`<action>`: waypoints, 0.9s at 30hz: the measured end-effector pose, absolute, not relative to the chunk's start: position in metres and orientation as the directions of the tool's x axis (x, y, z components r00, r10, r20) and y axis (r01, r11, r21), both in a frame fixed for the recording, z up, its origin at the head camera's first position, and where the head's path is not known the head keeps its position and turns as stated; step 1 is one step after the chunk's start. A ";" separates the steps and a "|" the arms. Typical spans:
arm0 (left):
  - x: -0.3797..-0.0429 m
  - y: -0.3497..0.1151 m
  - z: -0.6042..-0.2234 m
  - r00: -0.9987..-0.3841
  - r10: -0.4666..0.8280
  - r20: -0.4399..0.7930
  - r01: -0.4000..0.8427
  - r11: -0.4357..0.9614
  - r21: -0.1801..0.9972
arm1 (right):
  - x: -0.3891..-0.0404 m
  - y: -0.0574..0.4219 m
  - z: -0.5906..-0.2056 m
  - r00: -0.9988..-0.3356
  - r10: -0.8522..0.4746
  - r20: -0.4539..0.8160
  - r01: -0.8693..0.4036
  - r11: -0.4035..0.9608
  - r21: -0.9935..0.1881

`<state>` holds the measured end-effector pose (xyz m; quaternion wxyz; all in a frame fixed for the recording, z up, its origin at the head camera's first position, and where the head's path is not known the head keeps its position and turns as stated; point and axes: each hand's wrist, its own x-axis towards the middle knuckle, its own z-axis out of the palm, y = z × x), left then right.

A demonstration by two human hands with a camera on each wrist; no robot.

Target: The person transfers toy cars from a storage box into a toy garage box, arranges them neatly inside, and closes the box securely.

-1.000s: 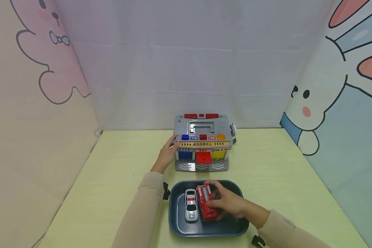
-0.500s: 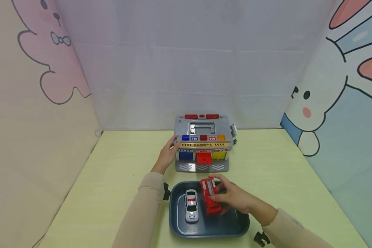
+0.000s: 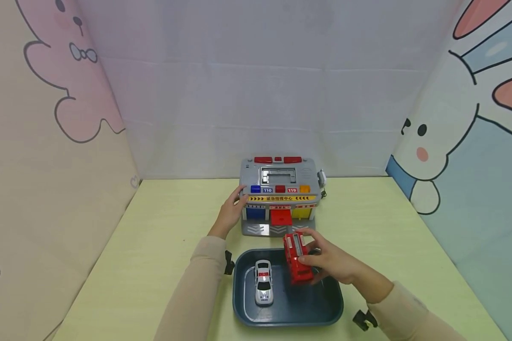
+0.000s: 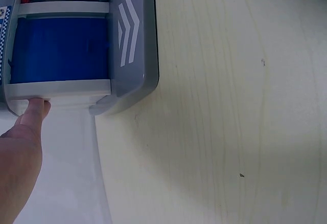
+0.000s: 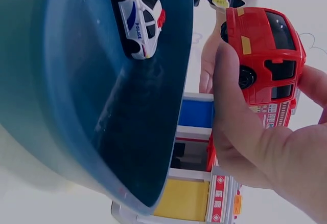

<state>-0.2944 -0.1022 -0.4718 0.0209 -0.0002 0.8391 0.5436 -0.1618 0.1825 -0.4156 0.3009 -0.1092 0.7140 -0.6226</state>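
My right hand [image 3: 337, 263] holds a red toy fire truck [image 3: 296, 265] between thumb and fingers, lifted over the tray's back right part. The right wrist view shows the truck's cab [image 5: 260, 45] beyond the tray wall. My left hand [image 3: 228, 214] rests against the left side of a grey toy emergency station [image 3: 251, 176]. In the left wrist view its fingers [image 4: 37, 110] press the side wall next to the blue door [image 4: 61, 50]. The station's middle red door [image 3: 280, 217] is swung up, while the blue and yellow doors are down.
A dark blue tray [image 3: 298, 310] stands in front of the station, with a white toy police car [image 3: 263, 291] in its left half. A white handset [image 3: 321, 178] hangs on the station's right side. A pale wall closes off the table's back edge.
The right hand has lifted the fire truck from beside the police car and carried it back and right, toward the station. The left hand and the station have stayed put.
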 end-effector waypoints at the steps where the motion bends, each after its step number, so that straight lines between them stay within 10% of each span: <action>1: -0.294 -0.102 -0.471 -0.999 0.022 -0.037 -0.024 0.408 0.913 | -0.163 0.183 -0.415 -0.797 -0.527 -0.295 0.218 0.204 -0.954; 27: -0.294 -0.103 -0.472 -0.999 0.030 -0.045 -0.030 0.397 0.917 | -0.185 0.209 -0.408 -0.841 -0.429 -0.328 0.267 0.197 -0.943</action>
